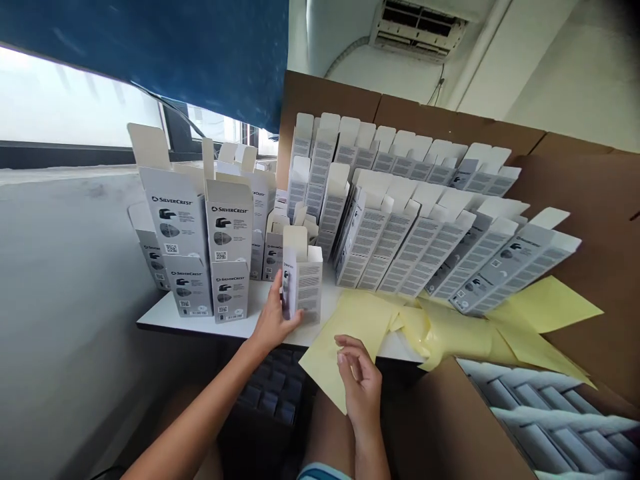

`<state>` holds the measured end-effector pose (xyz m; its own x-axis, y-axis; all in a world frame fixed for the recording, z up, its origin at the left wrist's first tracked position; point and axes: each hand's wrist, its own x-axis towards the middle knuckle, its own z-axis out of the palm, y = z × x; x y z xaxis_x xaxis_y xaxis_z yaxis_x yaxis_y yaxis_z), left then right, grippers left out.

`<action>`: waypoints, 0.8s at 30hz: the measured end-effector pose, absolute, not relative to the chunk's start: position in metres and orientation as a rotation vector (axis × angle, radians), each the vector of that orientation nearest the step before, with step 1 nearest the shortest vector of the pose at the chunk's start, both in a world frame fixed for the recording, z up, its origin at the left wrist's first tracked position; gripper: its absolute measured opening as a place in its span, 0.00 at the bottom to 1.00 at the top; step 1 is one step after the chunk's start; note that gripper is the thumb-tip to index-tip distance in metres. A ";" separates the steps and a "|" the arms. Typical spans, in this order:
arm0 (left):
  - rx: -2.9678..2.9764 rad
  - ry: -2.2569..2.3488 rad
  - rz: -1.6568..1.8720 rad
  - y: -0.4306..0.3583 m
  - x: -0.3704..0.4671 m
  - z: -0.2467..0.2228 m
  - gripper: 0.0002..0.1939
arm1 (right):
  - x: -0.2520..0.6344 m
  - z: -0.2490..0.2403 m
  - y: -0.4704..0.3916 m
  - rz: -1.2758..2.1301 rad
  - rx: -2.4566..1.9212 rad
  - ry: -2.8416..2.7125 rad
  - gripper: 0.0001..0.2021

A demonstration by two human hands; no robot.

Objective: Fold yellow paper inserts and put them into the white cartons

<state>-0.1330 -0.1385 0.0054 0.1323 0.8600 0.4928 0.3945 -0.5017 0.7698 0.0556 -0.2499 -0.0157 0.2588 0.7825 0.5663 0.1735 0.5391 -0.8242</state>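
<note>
At frame centre the left hand point(274, 315) is gripping an open-topped carton point(309, 288), the right hand point(361, 381) is hovering empty, loosely curled, at lower centre, and SilverCrest cartons point(230, 220) at left and similar ones at upper right are standing erected, none visibly closed, contents undeterminable.

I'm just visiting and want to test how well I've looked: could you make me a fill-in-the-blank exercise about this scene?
1. The left grip holds an open-topped carton, while the right grip holds ____.
2. The brand name printed on the stacked cartons at the left is ____.
3. The loose sheets along the front edge of the white table are coloured ____.

Missing words: nothing; SilverCrest; yellow.
</note>
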 end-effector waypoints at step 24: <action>1.957 0.769 1.184 -0.241 -0.153 0.083 0.30 | 0.046 0.088 -0.299 -0.621 -0.699 -1.895 0.15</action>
<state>-0.1525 -0.2405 0.0834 0.4024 0.7779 0.4826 0.1245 -0.5688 0.8130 0.0464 -0.2986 0.0883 -0.3506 0.1981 0.9153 0.7013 0.7033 0.1164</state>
